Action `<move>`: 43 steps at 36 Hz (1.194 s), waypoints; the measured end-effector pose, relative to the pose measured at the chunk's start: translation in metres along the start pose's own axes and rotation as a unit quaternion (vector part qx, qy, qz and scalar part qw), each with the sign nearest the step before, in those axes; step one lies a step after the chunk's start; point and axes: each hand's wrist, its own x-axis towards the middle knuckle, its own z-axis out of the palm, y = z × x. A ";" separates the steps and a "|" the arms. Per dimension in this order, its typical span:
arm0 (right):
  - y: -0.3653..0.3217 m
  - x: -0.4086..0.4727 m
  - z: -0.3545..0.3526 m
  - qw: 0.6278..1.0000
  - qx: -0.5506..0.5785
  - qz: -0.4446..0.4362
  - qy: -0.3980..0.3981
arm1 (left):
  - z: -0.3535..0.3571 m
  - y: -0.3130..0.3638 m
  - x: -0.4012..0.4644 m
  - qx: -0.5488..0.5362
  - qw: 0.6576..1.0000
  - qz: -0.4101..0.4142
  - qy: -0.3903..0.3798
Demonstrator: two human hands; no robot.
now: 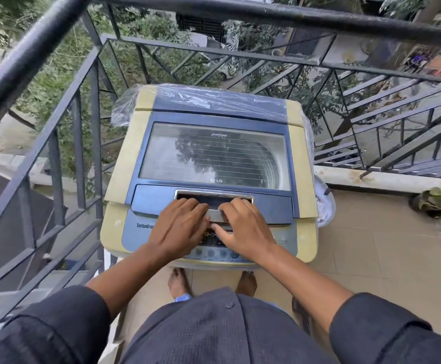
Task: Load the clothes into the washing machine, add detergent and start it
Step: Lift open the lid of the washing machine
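head view: both our hands, left hand (180, 227) and right hand (243, 227), curl fingers on the lid handle (214, 203); washing machine (124, 164) lid shut. step: opening. next: lift lid up and away.

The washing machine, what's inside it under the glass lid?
Through the shut lid only the ribbed drum wall shows. Tree reflections cover the rest, so any clothes can't be seen.
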 end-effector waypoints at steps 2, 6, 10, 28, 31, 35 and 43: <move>-0.001 0.002 -0.009 1.000 0.003 -0.004 0.015 | -0.008 0.003 0.002 -0.010 1.000 0.005 0.026; -0.009 0.007 -0.035 0.999 0.013 -0.013 0.049 | -0.029 0.009 0.010 -0.025 0.997 0.013 0.077; -0.016 0.014 -0.070 0.995 0.012 -0.025 0.097 | -0.057 0.014 0.026 -0.029 0.988 0.028 0.146; -0.018 0.094 -0.170 0.956 -0.054 -0.058 0.282 | -0.122 0.017 0.086 0.065 0.942 0.064 0.322; -0.019 0.111 -0.182 0.945 -0.059 -0.047 0.319 | -0.117 0.016 0.088 0.083 0.941 0.069 0.320; -0.019 0.133 -0.196 0.929 -0.072 -0.028 0.361 | -0.115 0.010 0.101 0.110 0.951 0.063 0.281; -0.021 0.151 -0.202 0.889 -0.080 -0.026 0.450 | -0.126 0.009 0.142 0.125 0.946 0.044 0.294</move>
